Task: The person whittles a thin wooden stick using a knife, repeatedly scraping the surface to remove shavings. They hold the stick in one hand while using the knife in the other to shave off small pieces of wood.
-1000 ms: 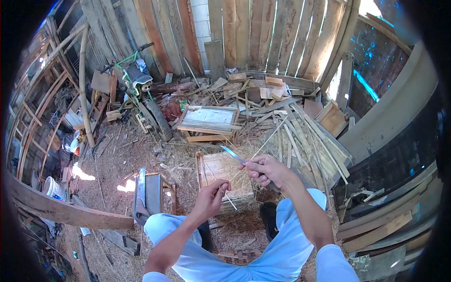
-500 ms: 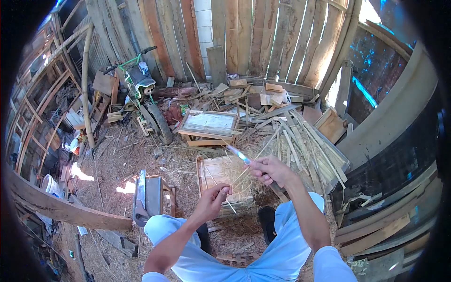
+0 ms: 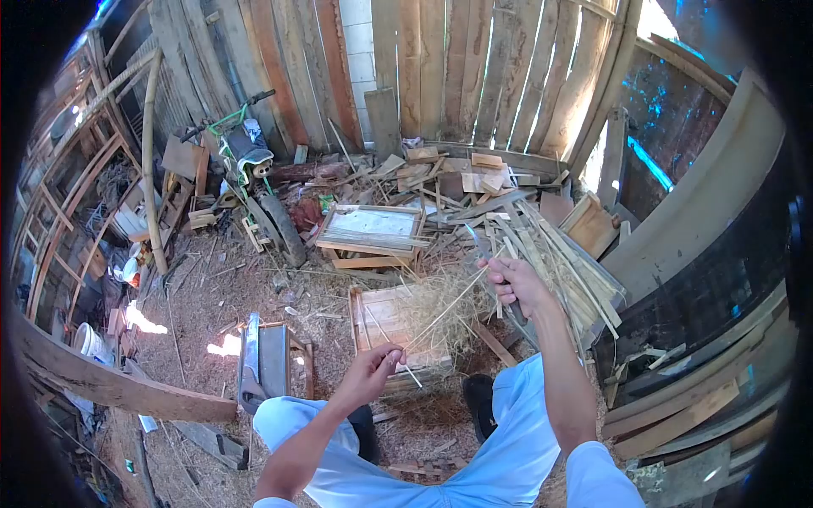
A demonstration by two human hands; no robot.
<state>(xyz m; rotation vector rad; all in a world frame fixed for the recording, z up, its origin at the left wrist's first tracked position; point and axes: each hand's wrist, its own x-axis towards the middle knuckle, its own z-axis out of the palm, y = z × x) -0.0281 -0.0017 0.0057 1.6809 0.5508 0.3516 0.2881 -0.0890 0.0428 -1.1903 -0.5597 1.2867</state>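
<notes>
My left hand (image 3: 373,372) pinches one end of a thin wooden strip (image 3: 444,315), which slants up to the right. At its other end my right hand (image 3: 521,286) is closed round a knife (image 3: 478,241), the blade pointing up and away to the left. The strip's far end lies right at the right-hand fingers and blade. Below both hands is a wooden board (image 3: 364,326) with a heap of fine shavings (image 3: 461,317) on its right side. Another thin stick (image 3: 377,322) crosses close to my left fingertips.
Left of my knees, a handsaw (image 3: 251,360) leans on a small bench (image 3: 274,360). Ahead lie a wooden frame (image 3: 373,251) and scrap wood (image 3: 487,173). Long split strips (image 3: 563,271) are piled to the right. A small motorbike (image 3: 258,178) stands at the back left.
My right hand with the knife has moved right and slightly up, away from my left hand along the strip. The blade now points more steeply upward. My left hand has lowered slightly.
</notes>
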